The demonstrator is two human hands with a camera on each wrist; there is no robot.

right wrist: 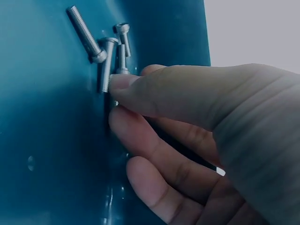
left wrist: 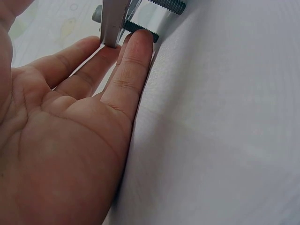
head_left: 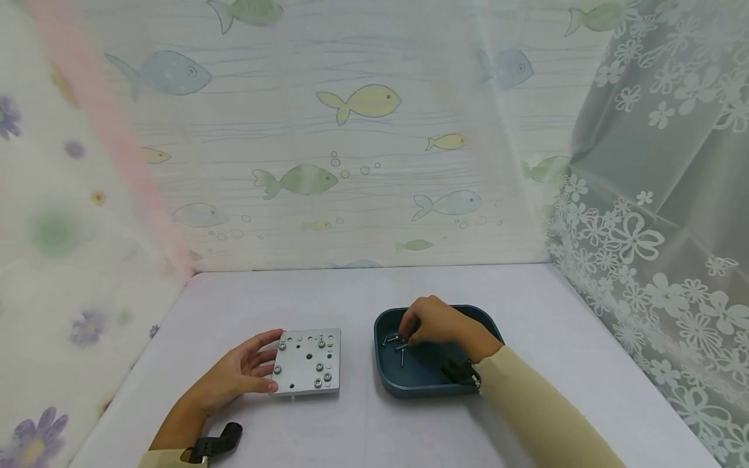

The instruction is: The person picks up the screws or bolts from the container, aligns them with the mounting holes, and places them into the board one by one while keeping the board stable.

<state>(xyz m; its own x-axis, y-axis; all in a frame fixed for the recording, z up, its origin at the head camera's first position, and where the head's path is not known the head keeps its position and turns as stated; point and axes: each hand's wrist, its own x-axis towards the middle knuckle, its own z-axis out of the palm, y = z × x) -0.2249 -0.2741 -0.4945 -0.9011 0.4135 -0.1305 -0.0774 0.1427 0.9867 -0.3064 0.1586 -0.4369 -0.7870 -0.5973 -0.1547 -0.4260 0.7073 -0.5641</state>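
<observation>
A silver metal plate (head_left: 304, 364) with holes and several socket head screws in it lies left of centre in the head view. My left hand (head_left: 242, 370) holds it by its left edge, the thumb at the near corner. In the left wrist view, threaded screw shanks (left wrist: 169, 5) stick out below the plate, and one fingertip touches a shank. My right hand (head_left: 441, 325) is down inside a dark blue tray (head_left: 418, 392). Its thumb and fingers pinch at a socket head screw (right wrist: 123, 56), partly hidden by the thumb. Other loose screws (right wrist: 84, 33) lie beside it.
The tray and plate stand apart on a white-covered table (head_left: 363, 429). A fish-print curtain (head_left: 363, 162) hangs behind, with a flowered curtain (head_left: 88, 260) on the left and a lace one (head_left: 661, 260) on the right. Each wrist wears a black camera strap (head_left: 213, 443).
</observation>
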